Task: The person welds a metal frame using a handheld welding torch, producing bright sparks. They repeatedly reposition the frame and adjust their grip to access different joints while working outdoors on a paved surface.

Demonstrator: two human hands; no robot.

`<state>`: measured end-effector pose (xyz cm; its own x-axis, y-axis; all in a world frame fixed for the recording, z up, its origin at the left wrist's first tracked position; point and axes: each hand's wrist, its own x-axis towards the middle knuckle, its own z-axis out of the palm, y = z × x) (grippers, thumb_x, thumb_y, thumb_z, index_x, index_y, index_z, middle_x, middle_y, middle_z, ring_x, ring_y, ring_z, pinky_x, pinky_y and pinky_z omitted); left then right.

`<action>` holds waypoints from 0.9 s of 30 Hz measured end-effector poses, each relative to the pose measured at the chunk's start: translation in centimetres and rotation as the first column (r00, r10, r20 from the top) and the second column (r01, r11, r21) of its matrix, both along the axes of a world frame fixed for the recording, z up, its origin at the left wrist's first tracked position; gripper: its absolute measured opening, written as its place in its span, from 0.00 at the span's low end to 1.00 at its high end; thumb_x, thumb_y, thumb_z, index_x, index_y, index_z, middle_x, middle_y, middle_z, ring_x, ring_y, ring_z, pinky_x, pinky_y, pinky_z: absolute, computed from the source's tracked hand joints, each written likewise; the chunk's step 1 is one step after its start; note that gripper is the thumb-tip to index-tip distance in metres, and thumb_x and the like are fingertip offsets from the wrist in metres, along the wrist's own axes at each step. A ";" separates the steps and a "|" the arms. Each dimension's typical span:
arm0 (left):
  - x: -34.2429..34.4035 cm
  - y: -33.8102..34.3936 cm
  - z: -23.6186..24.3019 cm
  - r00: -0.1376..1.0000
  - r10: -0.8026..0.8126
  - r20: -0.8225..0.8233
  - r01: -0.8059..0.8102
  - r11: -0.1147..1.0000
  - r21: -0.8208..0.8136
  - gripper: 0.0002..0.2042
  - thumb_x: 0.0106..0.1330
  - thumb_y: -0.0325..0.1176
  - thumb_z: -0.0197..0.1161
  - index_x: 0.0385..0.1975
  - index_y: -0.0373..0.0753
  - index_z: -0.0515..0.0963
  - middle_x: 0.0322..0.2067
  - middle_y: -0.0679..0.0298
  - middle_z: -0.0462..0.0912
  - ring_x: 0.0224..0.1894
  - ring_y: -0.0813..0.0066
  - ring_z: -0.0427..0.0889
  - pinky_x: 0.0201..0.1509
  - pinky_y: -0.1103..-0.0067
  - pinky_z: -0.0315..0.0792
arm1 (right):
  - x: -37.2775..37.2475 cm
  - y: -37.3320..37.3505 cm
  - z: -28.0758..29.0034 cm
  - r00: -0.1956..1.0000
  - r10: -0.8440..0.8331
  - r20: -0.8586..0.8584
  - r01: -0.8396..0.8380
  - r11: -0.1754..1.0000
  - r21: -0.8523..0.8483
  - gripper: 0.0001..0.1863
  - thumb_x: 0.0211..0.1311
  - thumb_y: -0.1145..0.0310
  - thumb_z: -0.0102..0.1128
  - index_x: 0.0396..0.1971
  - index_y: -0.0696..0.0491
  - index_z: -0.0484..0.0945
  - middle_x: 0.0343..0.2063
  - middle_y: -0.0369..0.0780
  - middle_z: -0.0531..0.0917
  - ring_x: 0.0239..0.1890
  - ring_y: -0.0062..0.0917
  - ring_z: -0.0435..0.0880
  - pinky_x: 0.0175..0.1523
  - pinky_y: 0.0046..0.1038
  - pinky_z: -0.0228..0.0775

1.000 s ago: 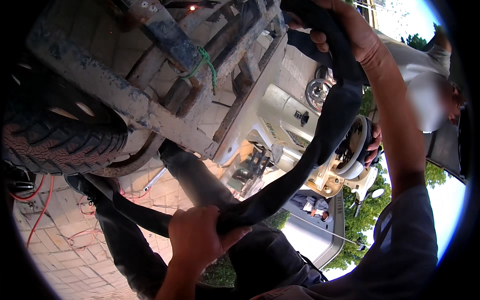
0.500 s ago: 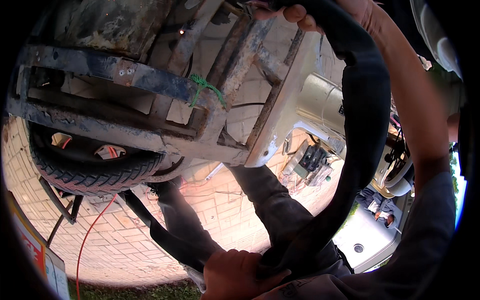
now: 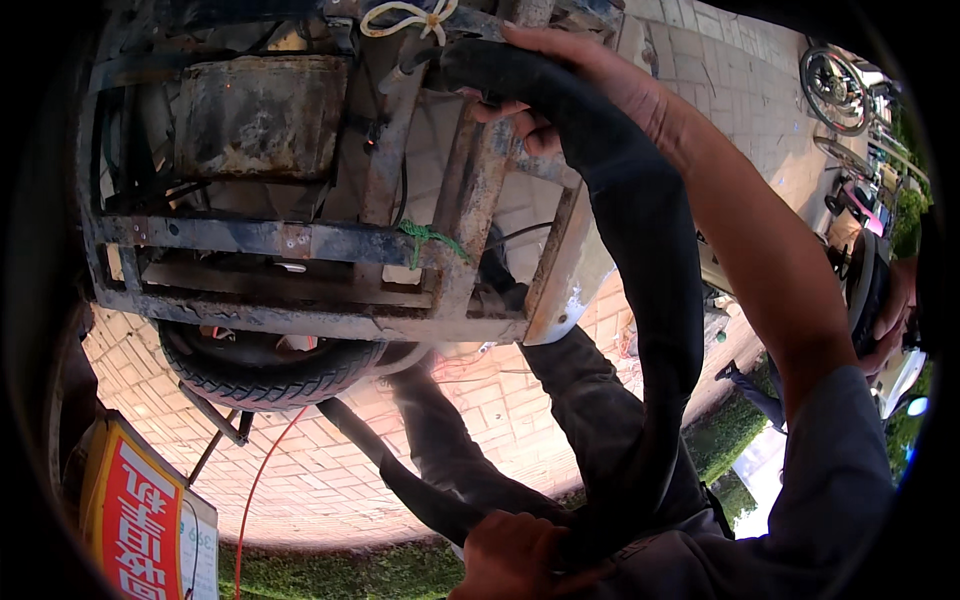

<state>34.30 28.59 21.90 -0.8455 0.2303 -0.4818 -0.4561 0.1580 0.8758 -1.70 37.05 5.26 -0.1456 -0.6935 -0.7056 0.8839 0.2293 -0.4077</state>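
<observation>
A long black rubber inner tube (image 3: pixel 650 250) bends in a wide loop between my hands. High up, beside the rusty metal frame (image 3: pixel 240 320), my right hand (image 3: pixel 600 85) is wrapped round one stretch of it, fingers curled underneath. Low at the bottom edge, my left hand (image 3: pixel 510 555) is closed round another, flatter stretch. From there a flat black strip (image 3: pixel 400 485) of it runs up-left toward the wheel. The tyre (image 3: pixel 275 378), with knobbly tread, sits under the frame; the strip's far end is hidden behind it.
A green cord (image 3: pixel 430 240) and a pale cord (image 3: pixel 410 15) are tied on the frame. A red hose (image 3: pixel 262 475) hangs near a yellow-and-red sign (image 3: pixel 135 510). My legs (image 3: pixel 580 400) stand on brick paving. Another person's hand (image 3: pixel 895 310) shows at far right.
The view has shifted, showing more of the frame and sign. My right hand and the tube's upper stretch appear lower and further left; both hands keep their hold.
</observation>
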 end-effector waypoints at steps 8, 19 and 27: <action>-4.1 -0.9 2.1 0.994 -0.076 0.079 0.075 0.997 0.016 0.27 0.38 0.59 0.77 0.14 0.43 0.71 0.17 0.62 0.69 0.21 0.59 0.72 0.27 0.66 0.63 | 4.4 1.8 -2.5 0.920 -0.393 -0.010 0.393 0.920 0.000 0.22 0.69 0.66 0.55 0.62 0.51 0.70 0.48 0.45 0.79 0.38 0.27 0.82 0.54 0.35 0.75; -6.7 0.1 3.3 0.998 -0.052 -0.020 0.052 0.998 0.033 0.30 0.35 0.59 0.77 0.13 0.42 0.66 0.17 0.62 0.67 0.20 0.60 0.70 0.26 0.66 0.63 | 5.5 -1.2 -6.1 0.247 -0.008 -0.969 0.413 0.905 0.098 0.24 0.51 0.70 0.74 0.50 0.53 0.79 0.53 0.43 0.74 0.53 0.37 0.77 0.58 0.33 0.71; -10.0 -1.0 3.7 0.906 -0.340 0.253 0.322 0.940 0.111 0.26 0.40 0.56 0.76 0.17 0.40 0.71 0.20 0.62 0.73 0.23 0.62 0.74 0.28 0.68 0.68 | -1.1 -3.1 -4.7 0.054 0.102 -0.993 -0.005 0.995 0.101 0.25 0.54 0.67 0.69 0.52 0.53 0.74 0.50 0.45 0.77 0.53 0.43 0.77 0.58 0.38 0.70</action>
<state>24.29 27.61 25.63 -0.5589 0.5134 -0.6512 -0.6038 0.2864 0.7439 -2.83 33.92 0.58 -0.7088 -0.7045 0.0357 -0.3601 0.3180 -0.8770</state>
